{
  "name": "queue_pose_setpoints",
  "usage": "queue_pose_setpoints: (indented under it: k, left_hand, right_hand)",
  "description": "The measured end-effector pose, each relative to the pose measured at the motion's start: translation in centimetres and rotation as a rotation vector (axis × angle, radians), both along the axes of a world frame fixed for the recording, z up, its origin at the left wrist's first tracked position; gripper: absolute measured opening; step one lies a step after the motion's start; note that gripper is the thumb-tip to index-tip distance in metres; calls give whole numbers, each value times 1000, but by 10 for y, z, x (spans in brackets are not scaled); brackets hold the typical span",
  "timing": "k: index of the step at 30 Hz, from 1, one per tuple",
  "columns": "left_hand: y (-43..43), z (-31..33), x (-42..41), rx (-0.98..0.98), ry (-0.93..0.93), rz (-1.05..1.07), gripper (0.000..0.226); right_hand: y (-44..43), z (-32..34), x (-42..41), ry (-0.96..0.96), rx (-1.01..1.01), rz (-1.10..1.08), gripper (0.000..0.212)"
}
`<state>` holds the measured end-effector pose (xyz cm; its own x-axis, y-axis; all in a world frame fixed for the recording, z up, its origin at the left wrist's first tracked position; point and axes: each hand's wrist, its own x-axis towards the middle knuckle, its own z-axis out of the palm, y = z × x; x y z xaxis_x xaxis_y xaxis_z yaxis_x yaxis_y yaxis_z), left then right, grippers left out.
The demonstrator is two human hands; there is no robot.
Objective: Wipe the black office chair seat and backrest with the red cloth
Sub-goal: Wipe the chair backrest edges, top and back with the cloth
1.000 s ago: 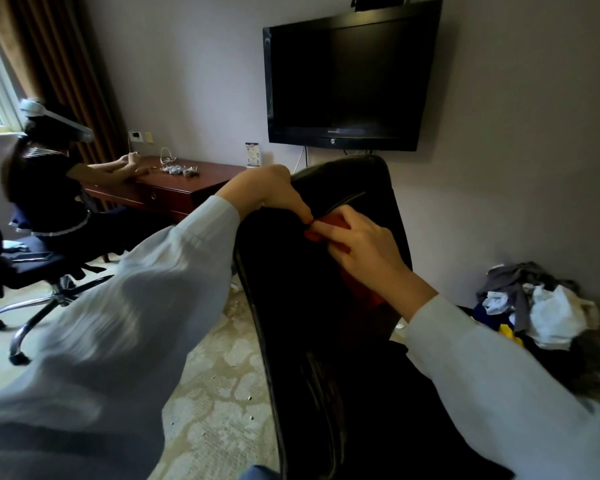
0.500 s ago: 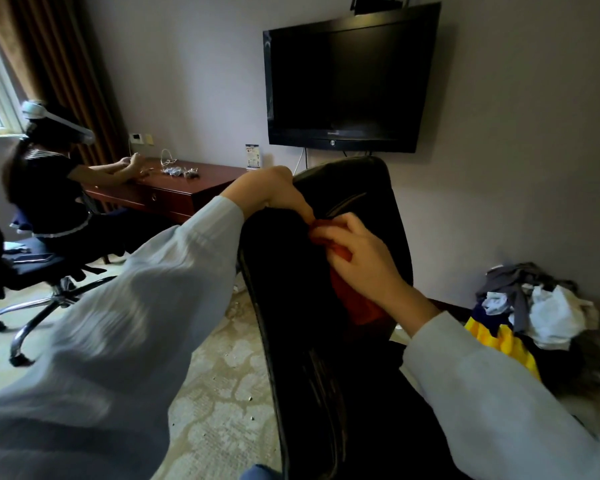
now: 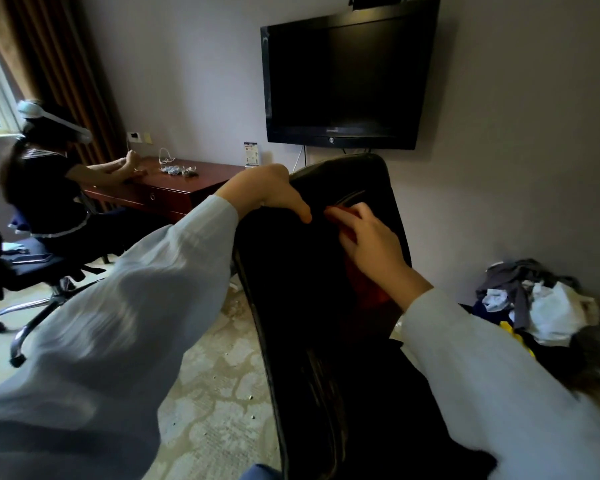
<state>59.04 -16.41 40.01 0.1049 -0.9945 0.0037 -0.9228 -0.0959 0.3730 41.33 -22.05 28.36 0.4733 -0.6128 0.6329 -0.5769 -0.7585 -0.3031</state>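
Note:
The black office chair [image 3: 302,278] fills the middle of the view, its tall backrest seen edge-on and its seat lower right. My left hand [image 3: 267,194] clasps the backrest's upper left edge. My right hand [image 3: 368,237] presses the red cloth [image 3: 368,289] flat against the inner face of the backrest, near the top. Most of the cloth is hidden under my palm; a red fold hangs below my wrist.
A second person sits on a wheeled chair [image 3: 25,271] at a wooden desk [image 3: 174,188] on the left. A dark television [image 3: 347,74] hangs on the wall behind the chair. A heap of clothes [image 3: 534,303] lies on the floor at right. Patterned carpet [image 3: 215,375] lies left of the chair.
My right hand has slid the red cloth slightly up the backrest from half a second ago. My left hand keeps its hold on the backrest edge.

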Motion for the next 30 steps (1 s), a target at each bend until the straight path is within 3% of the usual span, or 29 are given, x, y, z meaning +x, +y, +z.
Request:
queue_pose_setpoints:
  k: [3, 6, 12, 15, 23, 30]
  left_hand:
    - [1, -3, -2, 21, 22, -25, 62]
    - [-1, 4, -2, 110, 64, -29, 64]
    - [-23, 29, -20, 77, 11, -20, 58]
    - [-43, 28, -27, 114, 10, 10, 49]
    - [-69, 18, -19, 81, 49, 6, 39]
    - [-74, 17, -20, 125, 122, 6, 43]
  right_hand:
    - [0, -3, -5, -109, 111, 62, 44]
    - [2, -5, -14, -136, 88, 76, 42]
    - [4, 0, -20, -121, 75, 192, 46]
    - [5, 0, -14, -15, 59, 237, 51]
    - [-16, 6, -8, 64, -106, 152, 48]
    - [-39, 13, -14, 62, -60, 16, 48]
